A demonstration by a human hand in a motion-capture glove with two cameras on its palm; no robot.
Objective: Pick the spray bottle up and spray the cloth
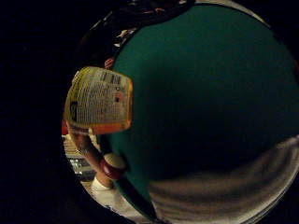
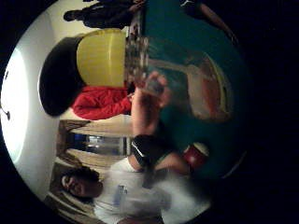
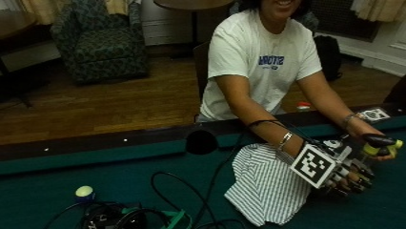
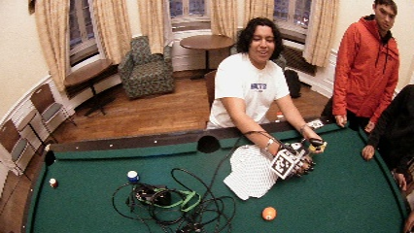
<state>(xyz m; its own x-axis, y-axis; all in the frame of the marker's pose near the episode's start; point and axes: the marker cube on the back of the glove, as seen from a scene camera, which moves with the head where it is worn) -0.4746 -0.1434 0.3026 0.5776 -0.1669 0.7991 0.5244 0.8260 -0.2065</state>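
Beside the cloth (image 3: pixel 269 188), gloved fingers (image 3: pixel 348 181) apparently wrap the spray bottle (image 3: pixel 379 148).

1. The right hand (image 3: pixel 346 179) is mostly covered at the lower right of the outside view; its grip cannot be told.
2. The spray bottle (image 3: pixel 379 147) is cut off at that view's right edge.
3. The cloth (image 3: pixel 269 186) runs under the forearm there.

The outside view looked across the desk (image 3: pixel 76 171) toward the seated person, close in; the wide outside view sat higher and farther back, sharing the striped cloth (image 4: pixel 249 172). Both palm views sat close against the spray bottle (image 1: pixel 100 100), facing green felt.
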